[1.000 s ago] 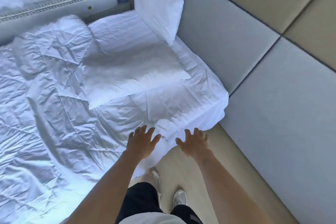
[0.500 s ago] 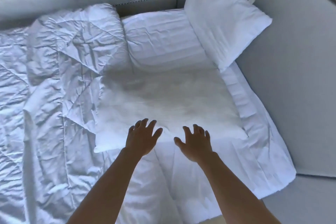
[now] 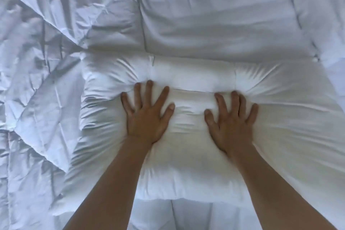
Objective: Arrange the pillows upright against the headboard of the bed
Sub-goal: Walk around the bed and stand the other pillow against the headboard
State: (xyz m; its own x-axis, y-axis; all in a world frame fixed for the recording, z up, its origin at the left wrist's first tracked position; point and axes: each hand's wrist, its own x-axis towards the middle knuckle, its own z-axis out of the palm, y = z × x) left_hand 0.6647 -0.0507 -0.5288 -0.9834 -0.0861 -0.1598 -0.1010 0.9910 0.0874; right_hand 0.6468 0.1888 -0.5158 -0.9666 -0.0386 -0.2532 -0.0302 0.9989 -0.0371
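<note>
Item: pillow [image 3: 196,136], white, lying flat on the bed, long axis left to right, broad face up. I have my left hand [image 3: 147,117] and right hand [image 3: 231,123] pressed palm-down on it, fingers spread wide, gripping nothing. Crumpled duvet [image 3: 46,61] lies left and far. Headboard not in view. To do this well, I judge: grip both ends evenly, then tip it upright.
</note>
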